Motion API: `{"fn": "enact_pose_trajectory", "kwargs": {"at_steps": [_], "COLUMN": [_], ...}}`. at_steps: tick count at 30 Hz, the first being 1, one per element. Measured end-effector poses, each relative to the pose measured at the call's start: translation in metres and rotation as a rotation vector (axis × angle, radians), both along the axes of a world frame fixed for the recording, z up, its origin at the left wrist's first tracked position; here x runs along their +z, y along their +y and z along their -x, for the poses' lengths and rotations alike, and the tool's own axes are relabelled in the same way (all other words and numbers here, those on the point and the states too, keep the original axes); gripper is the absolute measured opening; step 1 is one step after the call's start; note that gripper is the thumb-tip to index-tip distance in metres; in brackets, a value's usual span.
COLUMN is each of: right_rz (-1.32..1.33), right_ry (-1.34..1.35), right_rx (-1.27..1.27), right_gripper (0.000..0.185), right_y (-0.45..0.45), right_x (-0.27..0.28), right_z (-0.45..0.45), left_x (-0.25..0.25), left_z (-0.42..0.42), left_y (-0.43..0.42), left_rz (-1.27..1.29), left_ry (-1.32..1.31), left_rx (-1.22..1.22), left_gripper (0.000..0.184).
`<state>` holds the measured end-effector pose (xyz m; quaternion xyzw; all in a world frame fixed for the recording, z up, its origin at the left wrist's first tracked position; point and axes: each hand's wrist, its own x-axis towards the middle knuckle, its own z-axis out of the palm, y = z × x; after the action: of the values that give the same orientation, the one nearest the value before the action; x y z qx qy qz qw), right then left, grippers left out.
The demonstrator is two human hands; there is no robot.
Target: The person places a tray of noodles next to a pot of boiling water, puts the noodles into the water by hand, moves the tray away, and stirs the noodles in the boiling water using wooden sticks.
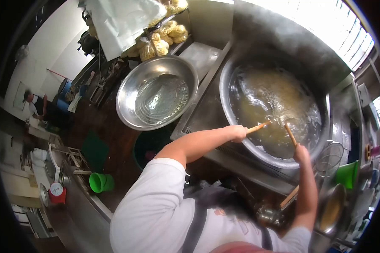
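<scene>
My left hand (239, 133) is closed around a wooden stick (258, 127) that reaches over the near rim of a large metal pot (226, 101). My right hand (301, 153) grips a second wooden stick (290, 134) at the pot's near right side. The tips of both sticks are at the bubbling, cloudy yellowish liquid (261, 90), a short way apart. Steam rises from the pot. What lies below the surface cannot be made out.
Left of the pot stands a wide steel basin (126, 95) with clear liquid. Bagged yellow noodles (160, 40) are stacked behind it. A wire strainer (330, 158) and a green container (347, 173) are at the right. Another person (38, 105) stands far left.
</scene>
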<state>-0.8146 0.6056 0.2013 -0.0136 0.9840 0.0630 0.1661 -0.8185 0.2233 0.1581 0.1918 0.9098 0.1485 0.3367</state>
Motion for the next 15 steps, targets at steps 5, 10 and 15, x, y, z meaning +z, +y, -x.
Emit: {"fn": "enact_pose_trajectory", "kwargs": {"at_steps": [5, 10, 15], "right_rz": [-0.034, -0.036, 0.02], "right_ry": [-0.028, -0.001, -0.041], "right_rx": [0.018, 0.019, -0.022], "right_gripper": [0.022, 0.02, 0.02], "right_y": [-0.014, -0.039, -0.013], "right_x": [-0.001, 0.008, 0.019], "right_z": [-0.044, -0.082, -0.102], "left_x": [-0.004, 0.016, 0.03], "left_z": [-0.029, -0.053, -0.065], "left_y": [-0.032, -0.07, -0.117], "left_rz": [-0.017, 0.008, -0.007], "left_ry": [0.073, 0.036, -0.115], "left_rx": [-0.1, -0.099, -0.07], "left_gripper": [0.042, 0.041, 0.048]}}
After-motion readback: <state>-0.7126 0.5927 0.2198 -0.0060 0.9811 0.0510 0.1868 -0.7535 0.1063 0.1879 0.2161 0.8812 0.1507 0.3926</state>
